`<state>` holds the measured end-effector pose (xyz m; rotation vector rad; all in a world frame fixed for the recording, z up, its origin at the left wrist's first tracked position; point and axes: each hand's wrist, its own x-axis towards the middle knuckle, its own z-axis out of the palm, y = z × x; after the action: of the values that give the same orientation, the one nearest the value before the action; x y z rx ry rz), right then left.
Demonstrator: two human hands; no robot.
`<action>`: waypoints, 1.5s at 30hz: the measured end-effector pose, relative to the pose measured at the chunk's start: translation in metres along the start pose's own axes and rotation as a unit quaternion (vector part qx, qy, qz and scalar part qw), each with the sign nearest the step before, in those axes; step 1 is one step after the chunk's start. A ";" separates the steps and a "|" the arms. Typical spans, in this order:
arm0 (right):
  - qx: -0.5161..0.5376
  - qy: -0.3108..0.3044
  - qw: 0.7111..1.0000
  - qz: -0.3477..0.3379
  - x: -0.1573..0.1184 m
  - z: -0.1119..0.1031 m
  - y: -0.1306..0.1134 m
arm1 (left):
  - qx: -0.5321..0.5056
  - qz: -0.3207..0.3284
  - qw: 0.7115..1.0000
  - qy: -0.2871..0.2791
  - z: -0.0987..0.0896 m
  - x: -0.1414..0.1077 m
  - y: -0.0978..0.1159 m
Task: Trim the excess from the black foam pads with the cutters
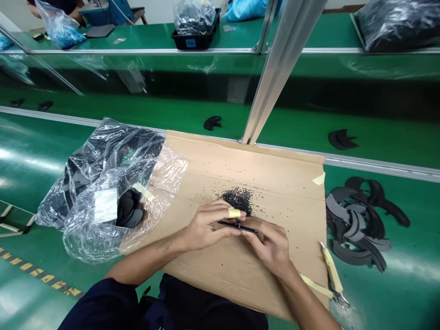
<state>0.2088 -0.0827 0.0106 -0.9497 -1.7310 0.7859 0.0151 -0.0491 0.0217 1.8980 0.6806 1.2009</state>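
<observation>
A thin dark flat part (pixel 248 228) is held edge-on between my two hands, above the cardboard sheet (pixel 206 160). My left hand (pixel 209 223) pinches its left end, with yellow tape round one finger. At its right end the fingers of my right hand (pixel 273 240) grip it. Something small and dark stands on top of the part between my fingertips; I cannot make out its kind. Just beyond my hands lies a heap of tiny black bits (pixel 238 198), with loose ones scattered around it.
A clear plastic bag (pixel 99 183) of dark flat parts lies at left. Curved black and grey pieces (pixel 357 220) are piled at right, near a yellow-handled tool (pixel 332 270). A metal post (pixel 278 73) rises behind the cardboard. Beyond runs a green belt (pixel 154 110) carrying black parts; a person (pixel 74 11) is at upper left.
</observation>
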 end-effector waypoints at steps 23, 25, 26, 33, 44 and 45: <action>-0.510 0.002 0.814 0.278 -0.106 -0.059 -0.039 | 0.091 0.082 0.991 0.057 -0.011 -0.012 -0.004; -0.532 -0.026 0.779 0.330 -0.126 -0.059 -0.046 | 0.078 0.063 0.994 0.052 -0.008 -0.017 -0.006; -0.531 -0.030 0.774 0.344 -0.132 -0.057 -0.050 | 0.074 0.055 0.995 0.047 -0.007 -0.020 -0.006; -0.513 0.015 0.777 0.365 -0.158 -0.058 -0.072 | 0.058 0.011 0.998 0.018 -0.004 -0.031 -0.004; -0.595 -0.063 0.779 0.187 -0.134 -0.097 -0.036 | 0.046 -0.137 0.988 -0.052 0.003 -0.026 0.001; -0.603 -0.068 0.778 0.165 -0.129 -0.098 -0.034 | 0.043 -0.139 0.988 -0.053 0.003 -0.026 0.001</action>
<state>0.3217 -0.2034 0.0130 -2.1201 -2.1942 -0.2158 0.0073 -0.0704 0.0091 1.8501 0.9174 0.9015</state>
